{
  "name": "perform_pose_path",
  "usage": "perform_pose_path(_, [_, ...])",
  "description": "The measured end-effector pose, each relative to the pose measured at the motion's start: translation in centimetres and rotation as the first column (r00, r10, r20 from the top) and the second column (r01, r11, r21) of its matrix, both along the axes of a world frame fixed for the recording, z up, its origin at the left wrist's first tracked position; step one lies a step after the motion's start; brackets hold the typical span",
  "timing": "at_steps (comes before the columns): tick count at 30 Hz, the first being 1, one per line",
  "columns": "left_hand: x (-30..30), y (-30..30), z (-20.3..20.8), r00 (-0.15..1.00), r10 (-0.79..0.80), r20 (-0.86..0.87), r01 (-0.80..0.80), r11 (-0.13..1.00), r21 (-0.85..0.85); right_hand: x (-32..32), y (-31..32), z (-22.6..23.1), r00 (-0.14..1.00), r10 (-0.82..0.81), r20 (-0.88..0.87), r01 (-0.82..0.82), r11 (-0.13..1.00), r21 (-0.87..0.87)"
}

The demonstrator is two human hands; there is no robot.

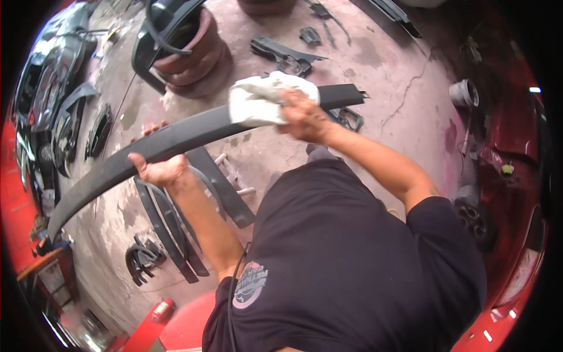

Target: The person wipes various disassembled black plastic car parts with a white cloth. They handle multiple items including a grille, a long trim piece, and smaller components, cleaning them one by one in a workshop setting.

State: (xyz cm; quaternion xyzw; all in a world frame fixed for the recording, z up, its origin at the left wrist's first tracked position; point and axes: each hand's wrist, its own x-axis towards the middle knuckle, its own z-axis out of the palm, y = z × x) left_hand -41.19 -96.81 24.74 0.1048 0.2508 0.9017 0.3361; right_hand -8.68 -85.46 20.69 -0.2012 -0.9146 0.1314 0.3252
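Note:
A long, curved dark grey car trim strip [196, 130] spans the view in front of me, from the lower left up to the right. My left hand [161, 169] grips it from below near its middle, thumb on the near edge and fingertips showing past the far edge. In my right hand [304, 115] is a white cloth [258, 104], bunched and pressed on the strip's upper face toward its right end. The cloth hides the part of the strip beneath it. That hand is slightly blurred.
Several curved black trim pieces [161, 226] lie on the concrete floor under my left arm. Beyond the strip stands a reddish-brown drum [196, 56] with black parts on it. Black plastic panels [284, 54] lie farther off. A dark red car [513, 135] is on the right; a white bucket [463, 92] is near it.

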Motion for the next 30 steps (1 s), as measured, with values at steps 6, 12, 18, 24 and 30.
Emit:
perform_pose_path(6, [3.8,4.3,3.1,0.994,-0.020,-0.103,0.017,0.999,-0.036,21.1,5.9,-12.2,0.898,-0.211,0.387,0.310,0.926,-0.216])
perform_pose_path(12, [7.0,10.8,5.3,0.934,0.030,-0.356,-0.068,0.993,-0.093,35.4,14.9,-16.0,0.723,-0.535,0.437,0.684,0.641,-0.348])
perform_pose_path(18, [16.1,20.8,8.0,0.979,-0.063,-0.196,0.056,0.998,-0.043,16.1,14.8,-2.3,0.982,-0.171,-0.075,0.123,0.896,-0.428])
perform_pose_path(24, [18.5,23.4,10.1,0.911,-0.119,-0.394,0.155,0.986,0.059,3.1,17.2,3.5,0.989,0.052,-0.137,-0.040,0.995,0.087])
perform_pose_path(30, [18.1,32.1,4.8,0.848,0.037,-0.528,-0.046,0.999,-0.004,-3.7,19.3,11.7,0.917,0.091,-0.388,-0.095,0.995,0.009])
